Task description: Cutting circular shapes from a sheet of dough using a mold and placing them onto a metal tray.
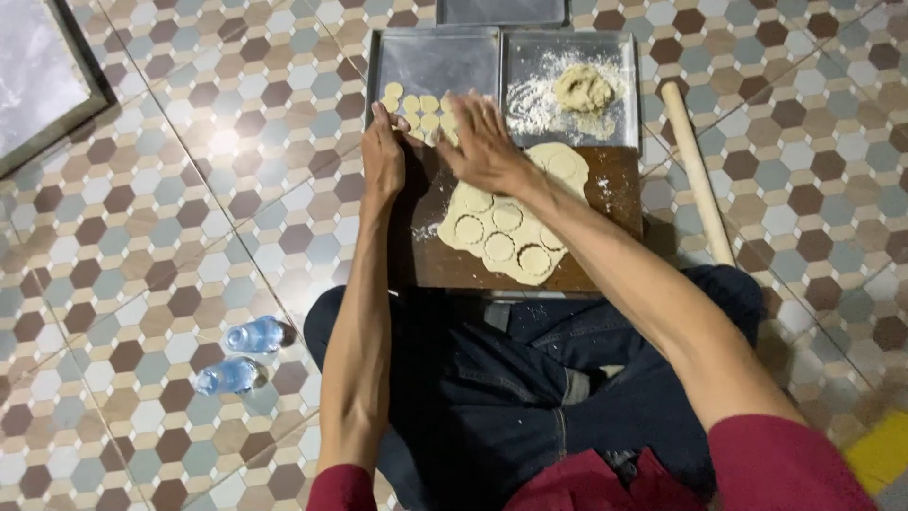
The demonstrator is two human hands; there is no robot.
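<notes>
Two open hands, left hand (383, 156), right hand (484, 142), over dough rounds (421, 106) (grasping nothing), wooden board (454, 270), hexagon-tiled floor (142, 237)

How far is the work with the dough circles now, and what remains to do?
Done: about eight cut circles lie in rows on the left tray. In hand: the left hand and right hand are at that tray's near edge, over the circles. Left: the rolled sheet on the wooden board holds several cut rounds, and a dough lump sits in flour on the right tray.

Open floor (142, 284) at 9 o'clock, bar two bottles (241, 355) at 7. Rolling pin (695, 170) blocks 3; trays (435, 61) wall off 12.
</notes>
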